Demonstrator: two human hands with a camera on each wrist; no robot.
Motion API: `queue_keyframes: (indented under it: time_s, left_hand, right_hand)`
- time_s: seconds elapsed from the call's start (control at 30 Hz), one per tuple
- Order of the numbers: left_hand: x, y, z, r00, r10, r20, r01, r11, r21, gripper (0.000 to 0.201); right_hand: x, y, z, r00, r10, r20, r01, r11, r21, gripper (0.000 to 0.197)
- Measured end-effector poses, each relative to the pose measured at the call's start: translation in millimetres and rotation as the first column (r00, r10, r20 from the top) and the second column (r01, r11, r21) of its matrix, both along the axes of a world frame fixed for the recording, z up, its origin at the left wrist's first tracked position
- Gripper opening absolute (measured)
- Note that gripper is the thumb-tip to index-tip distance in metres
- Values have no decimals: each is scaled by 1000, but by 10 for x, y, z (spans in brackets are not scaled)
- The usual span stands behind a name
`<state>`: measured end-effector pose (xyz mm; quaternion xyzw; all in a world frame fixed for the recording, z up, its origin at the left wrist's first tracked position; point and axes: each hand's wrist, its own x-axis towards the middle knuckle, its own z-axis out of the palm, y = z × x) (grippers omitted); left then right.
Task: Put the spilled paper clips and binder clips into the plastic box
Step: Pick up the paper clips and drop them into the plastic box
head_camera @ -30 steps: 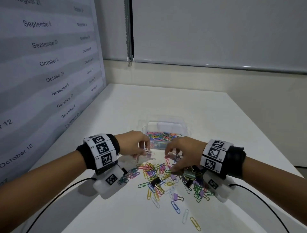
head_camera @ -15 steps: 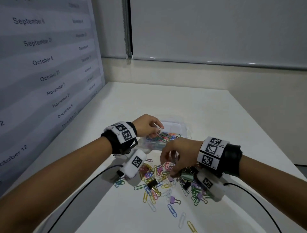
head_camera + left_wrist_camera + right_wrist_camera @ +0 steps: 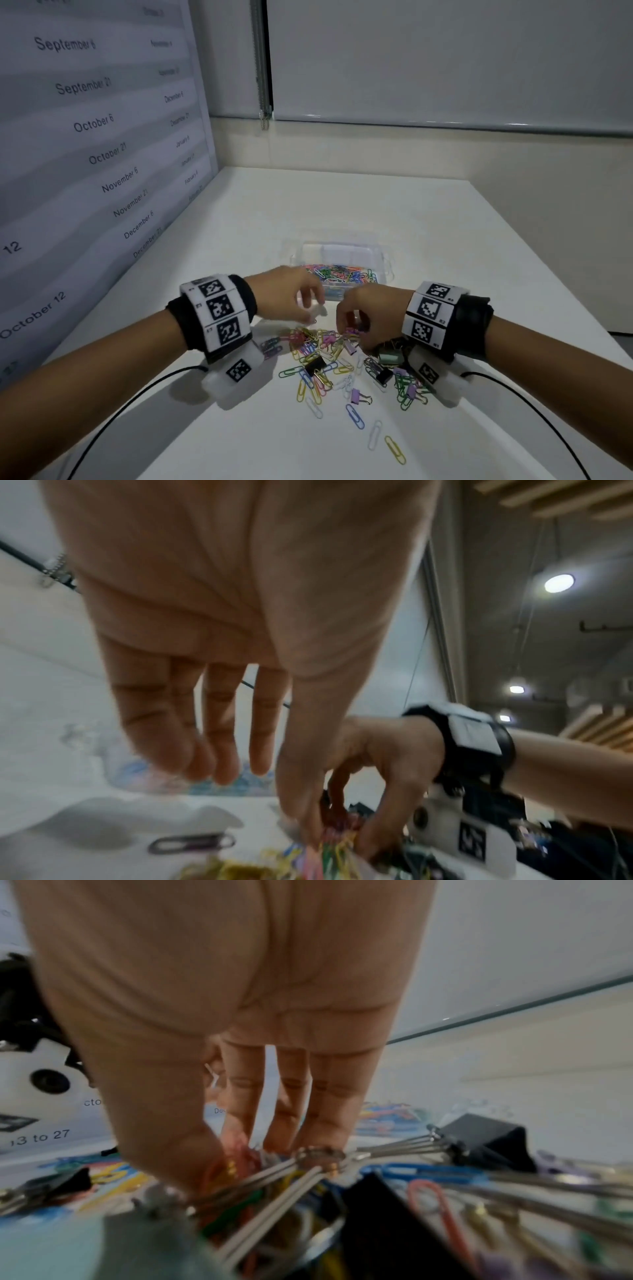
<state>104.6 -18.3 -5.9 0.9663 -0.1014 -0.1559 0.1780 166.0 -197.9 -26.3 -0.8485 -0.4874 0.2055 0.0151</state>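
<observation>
A clear plastic box [image 3: 384,260] with several coloured paper clips in it stands on the white table. In front of it lies the spilled pile of paper clips [image 3: 325,354], with a black binder clip [image 3: 315,364], a purple one [image 3: 358,395] and a green one [image 3: 390,358]. My left hand [image 3: 317,310] hovers between box and pile; in the left wrist view its fingers [image 3: 222,750] hang relaxed and hold nothing. My right hand [image 3: 352,334] reaches down into the pile. In the right wrist view thumb and fingers [image 3: 240,1123] pinch a few paper clips.
A wall poster with dates [image 3: 85,137] runs along the table's left side. Black cables [image 3: 137,394] trail from both wrists over the near table. A few stray paper clips [image 3: 394,448] lie closer to me. The table's right edge is near my right arm.
My left hand carried a clip from the pile to the box and has come back toward the pile empty. My right hand stayed on the pile, working its fingers into the clips.
</observation>
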Motion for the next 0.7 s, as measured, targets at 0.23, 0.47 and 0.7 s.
queue_keyframes:
  time_s: [0.23, 0.47, 0.7]
  left_hand:
    - [-72, 82, -191, 992, -10, -122, 25, 991, 130, 68]
    - [-25, 21, -242, 990, 2, -139, 5, 999, 52, 36]
    - [10, -21, -234, 994, -50, -99, 61, 992, 108, 32]
  right_hand:
    - [50, -26, 66, 995, -80, -61, 86, 991, 98, 15]
    - [176, -131, 295, 965, -221, -140, 253, 927, 277, 12]
    - [416, -178, 551, 912, -373, -169, 409, 810, 419, 11]
